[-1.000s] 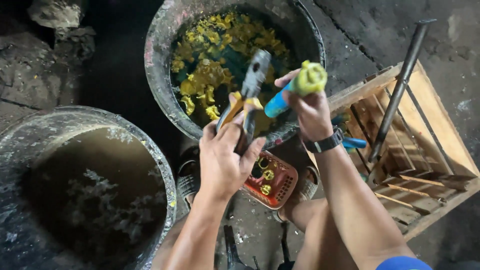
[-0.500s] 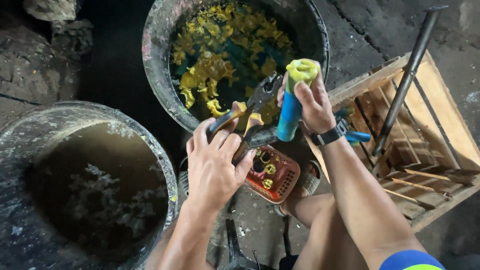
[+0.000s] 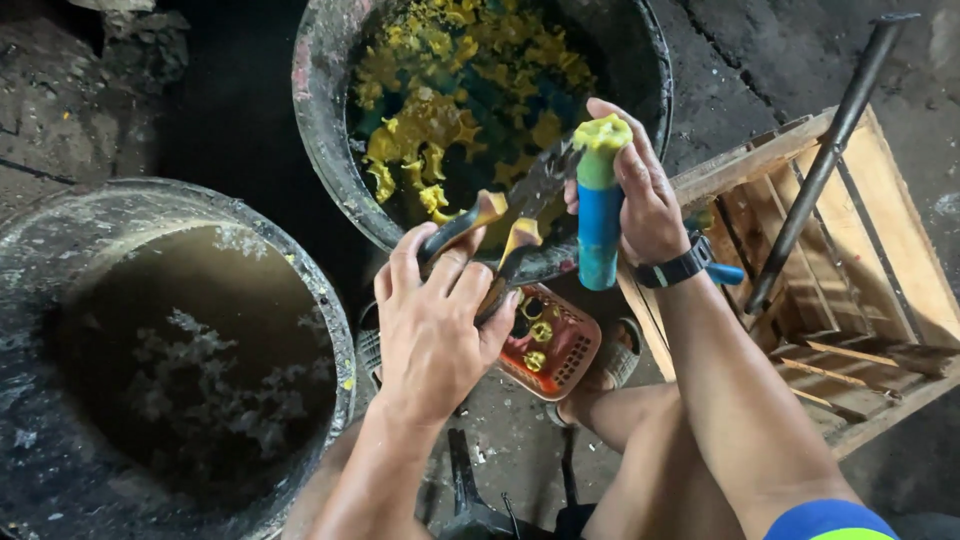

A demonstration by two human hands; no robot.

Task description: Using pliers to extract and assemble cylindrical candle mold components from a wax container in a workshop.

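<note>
Grimy floor; left hand (image 3: 435, 320) grips metal pliers (image 3: 500, 225), right hand (image 3: 640, 195) clasps blue cylinder (image 3: 600, 215).

Pliers (image 3: 520, 215), yellow-smeared handles, jaws against upright blue tube (image 3: 600, 225) with yellow-green cap, above basin.

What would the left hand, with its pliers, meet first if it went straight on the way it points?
Probably the yellow-capped blue cylinder in the right hand: the left hand aims the pliers at its top. Depth is unclear; the tub lies beyond.
</note>
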